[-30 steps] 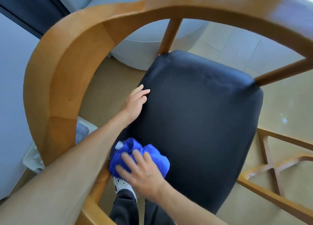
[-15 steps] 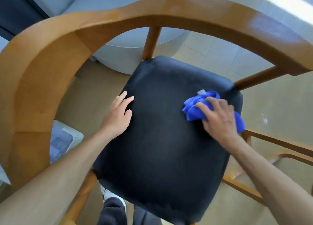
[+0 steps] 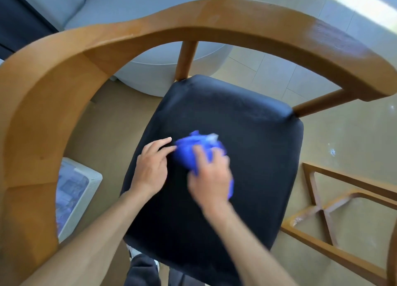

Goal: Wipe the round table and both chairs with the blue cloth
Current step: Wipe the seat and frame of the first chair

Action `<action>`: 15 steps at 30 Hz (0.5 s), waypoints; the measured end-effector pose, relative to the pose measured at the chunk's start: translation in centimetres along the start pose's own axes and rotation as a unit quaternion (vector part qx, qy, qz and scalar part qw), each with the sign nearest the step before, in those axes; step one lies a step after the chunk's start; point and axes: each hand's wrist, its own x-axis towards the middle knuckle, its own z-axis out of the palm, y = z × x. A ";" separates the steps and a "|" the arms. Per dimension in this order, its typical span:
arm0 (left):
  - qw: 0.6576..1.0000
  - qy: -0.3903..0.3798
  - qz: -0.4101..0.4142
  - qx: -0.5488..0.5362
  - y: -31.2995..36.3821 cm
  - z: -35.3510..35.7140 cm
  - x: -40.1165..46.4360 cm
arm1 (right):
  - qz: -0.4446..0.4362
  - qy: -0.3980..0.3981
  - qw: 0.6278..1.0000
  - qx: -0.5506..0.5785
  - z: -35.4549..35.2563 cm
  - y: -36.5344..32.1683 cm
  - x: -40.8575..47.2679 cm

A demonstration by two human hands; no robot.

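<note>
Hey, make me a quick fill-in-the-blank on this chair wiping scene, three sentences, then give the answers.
1. The right hand presses a ____ cloth onto the seat.
2. The left hand rests flat on the seat, holding ____.
3. The chair's curved backrest is made of ____.

Answers: blue; nothing; wood

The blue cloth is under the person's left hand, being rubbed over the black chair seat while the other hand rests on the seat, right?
Not quite. The head view shows the blue cloth under the right hand, not the left. The left hand rests on the black chair seat; the rest is correct.
</note>
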 end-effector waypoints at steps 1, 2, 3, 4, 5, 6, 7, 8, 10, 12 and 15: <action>0.999 0.000 -0.015 -0.036 0.0 -0.6 0.3 | -0.064 -0.036 0.997 0.014 1.2 -2.0 -2.8; 0.998 -0.004 -0.024 -0.055 0.0 -1.2 0.5 | -0.127 -0.072 0.989 0.016 2.2 -3.3 -5.5; 0.998 -0.013 -0.024 -0.056 0.0 -1.7 0.6 | -0.189 -0.103 0.976 0.009 2.9 -3.8 -7.9; 0.998 -0.024 -0.020 -0.047 0.0 -2.0 0.7 | -0.247 -0.129 0.960 -0.002 3.2 -3.5 -9.7; 0.999 -0.035 -0.015 -0.035 0.1 -2.2 0.7 | -0.301 -0.149 0.942 -0.015 3.2 -2.7 -10.8; 0.999 -0.044 -0.009 -0.020 0.1 -2.2 0.6 | -0.348 -0.166 0.922 -0.025 2.9 -1.4 -11.3; 0.998 -0.055 0.001 -0.002 0.1 -2.0 0.3 | -0.385 -0.182 0.904 -0.031 2.4 0.1 -11.4; 0.997 -0.066 0.016 0.022 0.0 -1.8 0.0 | -0.410 -0.196 0.890 -0.041 1.5 1.7 -10.9; 0.991 -0.090 0.045 0.085 -0.3 -1.1 -0.8 | -0.420 -0.187 0.885 -0.070 -0.8 5.5 -8.3; 0.983 -0.092 0.053 0.151 -0.3 -0.4 -1.7 | -0.361 -0.111 0.923 -0.079 -3.7 9.9 -4.6; 0.967 -0.081 0.055 0.233 0.6 1.2 -3.1 | -0.164 0.010 0.982 -0.098 -7.3 15.2 1.6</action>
